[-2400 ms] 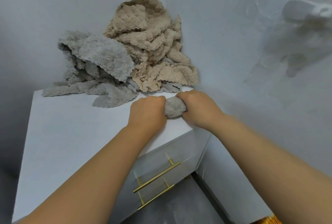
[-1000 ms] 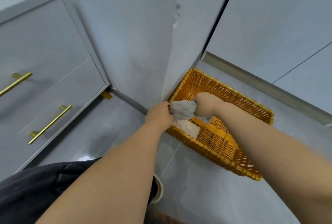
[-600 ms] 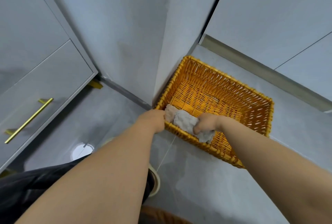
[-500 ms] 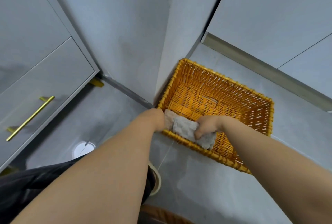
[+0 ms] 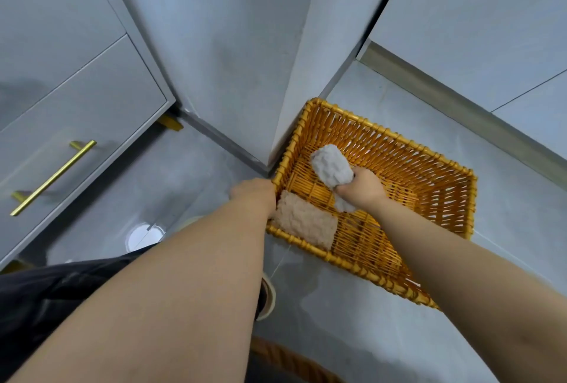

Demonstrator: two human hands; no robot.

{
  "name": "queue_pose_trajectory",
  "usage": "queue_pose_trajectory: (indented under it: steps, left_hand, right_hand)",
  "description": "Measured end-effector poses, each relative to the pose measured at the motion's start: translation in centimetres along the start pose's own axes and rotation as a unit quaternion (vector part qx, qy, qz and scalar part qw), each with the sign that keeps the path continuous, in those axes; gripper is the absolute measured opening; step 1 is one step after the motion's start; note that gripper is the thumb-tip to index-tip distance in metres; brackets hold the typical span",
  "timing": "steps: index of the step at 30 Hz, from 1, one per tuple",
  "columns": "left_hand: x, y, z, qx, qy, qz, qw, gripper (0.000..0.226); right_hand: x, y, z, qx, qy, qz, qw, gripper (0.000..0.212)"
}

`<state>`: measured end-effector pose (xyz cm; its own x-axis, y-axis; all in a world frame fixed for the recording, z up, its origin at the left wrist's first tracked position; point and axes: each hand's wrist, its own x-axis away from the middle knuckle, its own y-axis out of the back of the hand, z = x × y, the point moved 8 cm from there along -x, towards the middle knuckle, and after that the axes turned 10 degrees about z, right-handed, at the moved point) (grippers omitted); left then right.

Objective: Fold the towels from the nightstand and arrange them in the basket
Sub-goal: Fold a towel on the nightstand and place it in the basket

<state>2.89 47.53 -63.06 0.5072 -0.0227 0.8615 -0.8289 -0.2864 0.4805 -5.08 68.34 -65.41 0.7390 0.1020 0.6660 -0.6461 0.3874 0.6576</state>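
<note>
An orange wicker basket [image 5: 383, 131] stands on the grey floor against a wall corner. A folded beige towel [image 5: 306, 223] lies flat in its near-left corner. My right hand [image 5: 362, 189] is inside the basket and grips a rolled grey towel [image 5: 329, 168], whose free end points toward the far-left corner, raised above the basket floor. My left hand [image 5: 254, 195] sits at the basket's left rim, just beside the beige towel. Its fingers are hidden behind the back of the hand.
The nightstand's lower drawer with a gold bar handle [image 5: 53, 178] is at the left. A projecting wall corner [image 5: 294, 75] touches the basket's far-left corner. My dark trouser leg [image 5: 46, 299] and shoe [image 5: 267, 296] are below, with a brown woven edge [image 5: 291, 361] at the bottom.
Both hands carried the grey towel from the nightstand down to the basket. My left hand has let go of it, and my right hand has moved it deeper into the basket, uncovering the beige towel.
</note>
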Motion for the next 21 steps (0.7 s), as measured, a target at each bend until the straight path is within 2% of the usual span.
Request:
queue_pose_trajectory:
  steps: [3,8,11,14,18,21]
  left_hand:
    - [-0.4,0.1,1.1,0.026,0.035,0.009,0.999,0.022]
    - [-0.4,0.2,3.6,0.002,0.097,0.019,0.995,0.026]
    - [-0.2,-0.2,4.4,-0.025,0.112,0.038,0.993,0.035]
    - [-0.5,-0.5,4.4,-0.015,0.109,0.038,0.993,0.032]
    - [-1.1,1.1,3.6,0.053,0.063,-0.054,0.995,0.014]
    - [-1.2,1.8,2.9,0.060,0.039,-0.083,0.994,0.008]
  right_hand:
    - [-0.3,-0.5,1.5,0.034,-0.011,-0.057,0.998,0.025]
    - [-0.4,-2.5,3.8,0.213,0.069,-0.123,0.967,0.027]
    - [-0.9,-4.5,4.3,0.285,0.081,-0.119,0.948,0.036]
    - [-0.8,-6.3,5.2,0.305,0.098,-0.126,0.939,0.037]
    - [-0.9,-9.4,5.0,0.328,0.112,-0.087,0.934,0.043]
    - [-0.8,-11.1,4.7,0.369,0.138,-0.026,0.919,0.044]
